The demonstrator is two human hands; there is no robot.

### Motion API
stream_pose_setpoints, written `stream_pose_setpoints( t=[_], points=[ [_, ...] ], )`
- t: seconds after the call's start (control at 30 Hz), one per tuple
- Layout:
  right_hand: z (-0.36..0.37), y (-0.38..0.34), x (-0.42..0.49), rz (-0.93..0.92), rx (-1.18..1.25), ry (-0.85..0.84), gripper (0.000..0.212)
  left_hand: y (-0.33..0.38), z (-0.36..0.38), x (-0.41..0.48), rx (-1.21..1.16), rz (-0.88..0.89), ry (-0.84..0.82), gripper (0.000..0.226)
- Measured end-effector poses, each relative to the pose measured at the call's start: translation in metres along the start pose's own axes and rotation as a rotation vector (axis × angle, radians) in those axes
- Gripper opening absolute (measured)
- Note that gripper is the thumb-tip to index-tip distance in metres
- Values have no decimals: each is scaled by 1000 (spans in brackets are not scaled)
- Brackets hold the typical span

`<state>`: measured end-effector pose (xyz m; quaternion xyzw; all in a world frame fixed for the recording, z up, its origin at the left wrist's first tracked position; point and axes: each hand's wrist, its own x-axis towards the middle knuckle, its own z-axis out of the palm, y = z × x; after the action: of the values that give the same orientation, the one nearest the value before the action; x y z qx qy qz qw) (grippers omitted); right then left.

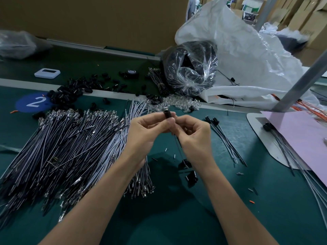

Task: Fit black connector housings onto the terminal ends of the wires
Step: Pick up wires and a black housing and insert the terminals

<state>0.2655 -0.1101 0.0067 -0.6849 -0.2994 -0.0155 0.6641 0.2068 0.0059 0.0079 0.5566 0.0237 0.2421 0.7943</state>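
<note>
At the green bench (177, 223), you are working with a broad heap of wires (70, 147) lying under and beside your left forearm. A careless sweep of that arm would be dragging strands out of order or snagging their bare metal ends. Beyond the heap, loose black housings (74, 89) are lying scattered along the far side of the bench. A small fan of finished leads (223, 138) is resting to your right, well apart from the heap; a piece set down on the wrong side would be mixing done work with undone. Your left hand (146, 131) is pinching one black connector housing (167, 115) between thumb and fingertips, raised above the bench. Your right hand (192, 133) is curling round a thin wire (179, 151) hanging down from just under that housing. The terminal is hidden behind your fingers, so whether it is seated cannot be told. The chief danger, by this view, is pushing at a slant, with the wire buckling or the terminal stopping short. A slack pinch would be sending the housing down among the stray parts (192, 174) below your wrists.
</note>
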Motion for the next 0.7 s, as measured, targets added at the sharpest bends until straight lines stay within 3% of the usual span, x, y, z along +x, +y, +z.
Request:
stream_pose_setpoints(
  t=[0.17,0.7],
  points=[
    [5,-2,-3,-45,8,-22,7,2,4,-3,-54,124,88,18],
    [11,-7,-11,-99,-16,-74,17,13,6,-6,-141,123,150,10]
  ],
)
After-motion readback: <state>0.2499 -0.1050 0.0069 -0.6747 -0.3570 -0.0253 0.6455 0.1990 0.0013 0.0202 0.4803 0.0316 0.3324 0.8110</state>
